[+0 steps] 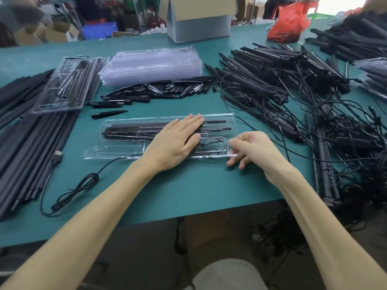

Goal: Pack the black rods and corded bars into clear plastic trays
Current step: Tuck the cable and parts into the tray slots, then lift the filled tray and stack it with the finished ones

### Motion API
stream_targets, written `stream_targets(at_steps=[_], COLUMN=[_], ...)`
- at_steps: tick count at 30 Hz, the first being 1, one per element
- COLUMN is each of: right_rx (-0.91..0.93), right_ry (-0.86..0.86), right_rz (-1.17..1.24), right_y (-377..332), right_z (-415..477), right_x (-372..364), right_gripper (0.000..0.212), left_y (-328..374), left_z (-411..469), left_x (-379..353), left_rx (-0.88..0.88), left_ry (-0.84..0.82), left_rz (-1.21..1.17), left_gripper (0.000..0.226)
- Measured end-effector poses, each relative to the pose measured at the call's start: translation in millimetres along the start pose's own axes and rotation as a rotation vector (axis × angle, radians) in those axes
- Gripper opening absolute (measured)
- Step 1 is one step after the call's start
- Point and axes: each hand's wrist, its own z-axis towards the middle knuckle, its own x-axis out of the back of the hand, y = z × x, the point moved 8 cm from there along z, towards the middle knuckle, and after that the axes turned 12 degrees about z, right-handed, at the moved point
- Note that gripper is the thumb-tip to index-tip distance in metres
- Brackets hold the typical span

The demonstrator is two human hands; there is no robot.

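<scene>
1. The left hand [178, 139] lies flat, fingers [194, 122] straight, pressing the black rods [129, 130] beneath them into the clear tray [117, 151]. Even pressure should seat them.
2. The right hand [253, 149] curls at the tray's near right corner; whether it pinches anything I cannot tell.
3. The loose cord [79, 187], left of both hands on the surface, needs tucking in.

Bare table [188, 195] strip near front edge; cable coil [89, 180] blocks left, corded bar tangle [335, 132] crowds right
</scene>
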Motion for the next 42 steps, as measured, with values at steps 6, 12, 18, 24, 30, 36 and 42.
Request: stream_targets(at_steps=[6, 12, 18, 24, 30, 36, 42], right_rx=[-0.018, -0.034, -0.021, -0.007, -0.02, -0.04, -0.066], right_ry=[-0.03, -0.015, 0.01, 0.035, -0.018, -0.017, -0.039], right_rz=[0.02, 0.051, 0.017, 0.027, 0.029, 0.065, 0.109], right_y=[0.0, 0.6, 1.5, 2.9, 5.3, 7.6, 6.9], right_z=[-1.9, -0.8, 1.6, 3.2, 4.3, 7.8, 6.0], right_x=[1.6, 4.7, 5.2, 4.9, 5.9, 7.8, 8.0], right_gripper=[0.021, 0.019, 0.018, 0.015, 0.022, 0.029, 0.035], left_y=[1.8, 2.5, 2.1, 2.2, 2.2, 2.3, 2.2], left_z=[-0.2, -0.6, -0.7, -1.0, -0.1, -0.1, 0.1], left_x=[0.0, -0.6, -1.0, -1.2, -0.6, -0.4, 0.1], left_rx=[0.0, 0.002, -0.001, 0.003, 0.006, 0.011, 0.007], left_ry=[-0.005, -0.006, -0.004, -0.003, -0.006, -0.004, -0.007], left_rz=[-0.008, 0.0, 0.01, 0.013, 0.01, 0.006, 0.005], left_gripper=[0.053, 0.052, 0.054, 0.055, 0.052, 0.051, 0.052])
